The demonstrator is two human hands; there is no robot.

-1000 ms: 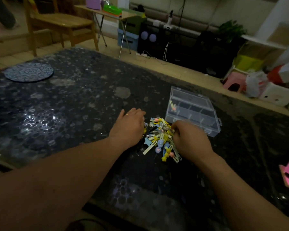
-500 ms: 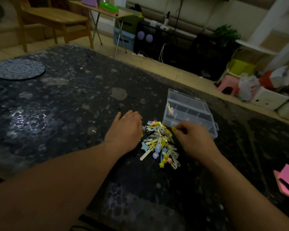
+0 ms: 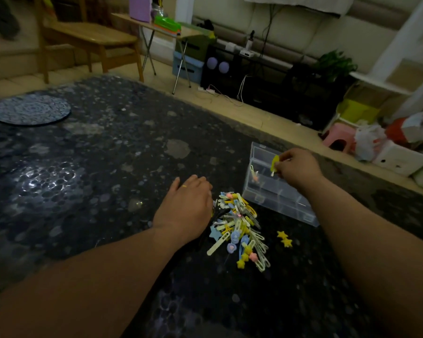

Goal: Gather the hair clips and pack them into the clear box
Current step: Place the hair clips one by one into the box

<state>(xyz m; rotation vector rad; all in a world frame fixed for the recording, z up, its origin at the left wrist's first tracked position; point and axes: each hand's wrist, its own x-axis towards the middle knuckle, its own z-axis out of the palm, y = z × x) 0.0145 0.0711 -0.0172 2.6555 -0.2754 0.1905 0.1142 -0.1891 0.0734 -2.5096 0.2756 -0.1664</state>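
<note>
A heap of pastel hair clips [image 3: 239, 225] lies on the dark patterned table, just in front of a clear compartment box [image 3: 274, 191] that stands open. My right hand [image 3: 296, 167] hovers over the box's far compartments, its fingers pinching a yellow hair clip [image 3: 274, 164]. One clip [image 3: 255, 174] lies inside the box at its left end. My left hand [image 3: 186, 208] rests palm down on the table, touching the left side of the heap; its fingertips are hidden. A yellow star clip [image 3: 285, 239] lies apart, to the right of the heap.
A round blue patterned mat [image 3: 29, 110] lies on the table [image 3: 88, 167] at the far left. Beyond the table's far edge are a wooden chair [image 3: 88, 40], a folding side table [image 3: 156, 30], a pink stool [image 3: 337, 140] and boxes on the floor.
My right hand has lifted a yellow clip out of the heap and carried it up and away over the box. The left hand stays at the heap's left side.
</note>
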